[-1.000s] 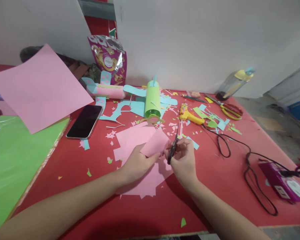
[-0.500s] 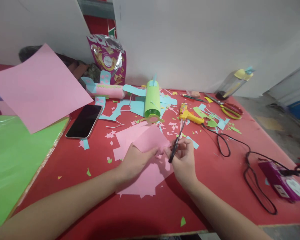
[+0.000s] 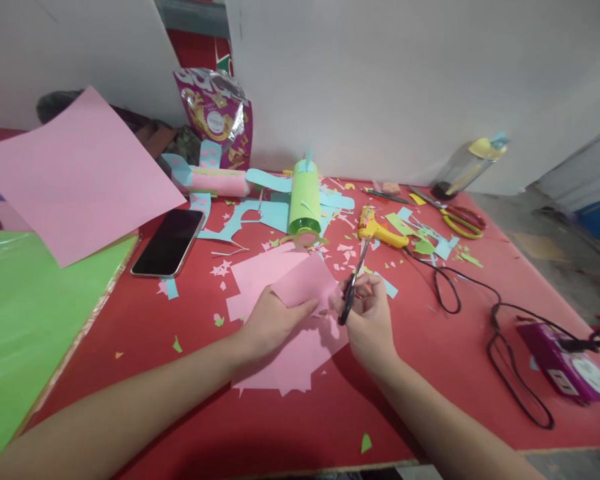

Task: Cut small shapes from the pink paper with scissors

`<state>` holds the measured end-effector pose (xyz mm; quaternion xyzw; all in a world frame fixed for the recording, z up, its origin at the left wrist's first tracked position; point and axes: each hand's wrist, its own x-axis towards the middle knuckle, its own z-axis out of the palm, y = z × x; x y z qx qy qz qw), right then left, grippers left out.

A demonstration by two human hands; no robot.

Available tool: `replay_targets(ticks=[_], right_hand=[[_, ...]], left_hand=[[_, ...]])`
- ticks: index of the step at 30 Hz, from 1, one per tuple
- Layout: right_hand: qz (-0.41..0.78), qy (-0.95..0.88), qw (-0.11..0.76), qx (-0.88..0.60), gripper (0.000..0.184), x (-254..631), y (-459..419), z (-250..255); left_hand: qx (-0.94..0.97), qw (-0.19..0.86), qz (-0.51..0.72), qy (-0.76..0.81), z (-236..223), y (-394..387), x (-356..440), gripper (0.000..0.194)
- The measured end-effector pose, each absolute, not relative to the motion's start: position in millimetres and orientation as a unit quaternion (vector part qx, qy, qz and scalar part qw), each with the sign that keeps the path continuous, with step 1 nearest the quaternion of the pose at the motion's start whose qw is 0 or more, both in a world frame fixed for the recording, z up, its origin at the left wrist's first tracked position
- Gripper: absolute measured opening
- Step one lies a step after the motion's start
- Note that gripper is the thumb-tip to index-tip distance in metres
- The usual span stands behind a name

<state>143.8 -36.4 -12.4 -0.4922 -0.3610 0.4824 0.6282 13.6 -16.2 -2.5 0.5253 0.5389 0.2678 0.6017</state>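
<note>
My left hand (image 3: 280, 320) pinches a small piece of pink paper (image 3: 305, 280) between thumb and fingers, above a larger cut pink sheet (image 3: 275, 367) on the red table. Dark-handled scissors (image 3: 349, 297) are in my right hand (image 3: 367, 320), their blades pointing away from me. The right fingertips are close to the right edge of the pink piece; whether they touch it I cannot tell. Beyond the hands stands a green paper-wrapped bottle (image 3: 305, 200) with light blue wings. A pink tube-shaped model (image 3: 220, 182) with blue fins lies to its left.
A phone (image 3: 170, 243), a large pink sheet (image 3: 85, 180) and a green plastic-covered pack (image 3: 45, 320) lie left. Paper scraps, a yellow glue gun (image 3: 380, 230) with a cord, other scissors (image 3: 460, 220) and a purple power strip (image 3: 565, 363) are right. A snack bag (image 3: 217, 120) stands behind.
The small pink piece has tilted and shifted slightly in my left hand. My right hand with the scissors has moved very little.
</note>
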Motion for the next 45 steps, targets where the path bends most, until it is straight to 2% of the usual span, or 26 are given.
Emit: replay_targets(ticks=[6, 12, 16, 25, 34, 45], right_hand=[[0.486, -0.358, 0.625, -0.495, 0.035, 145.4, -37.3, -14.4], [0.512, -0.349, 0.598, -0.509, 0.042, 143.9, -36.7, -19.0], [0.522, -0.342, 0.585, -0.517, 0.039, 142.6, -37.5, -21.1], [0.497, -0.352, 0.598, -0.521, 0.035, 146.0, -34.6, -16.9], [0.488, -0.37, 0.597, -0.518, 0.036, 145.6, -34.3, -18.2], [0.485, -0.375, 0.592, -0.524, 0.037, 145.8, -35.4, -18.6]], left_hand=[[0.539, 0.586, 0.289, 0.531, -3.5, -13.7, 15.3, 0.035], [0.6, 0.502, 0.246, 0.572, -7.6, -15.3, 14.9, 0.043], [0.609, 0.457, 0.251, 0.597, -8.7, -17.3, 15.8, 0.046], [0.588, 0.534, 0.286, 0.536, -13.5, -13.9, 15.8, 0.024], [0.519, 0.668, 0.284, 0.451, -9.6, -13.8, 18.0, 0.024], [0.505, 0.679, 0.292, 0.446, -7.8, -14.0, 18.3, 0.022]])
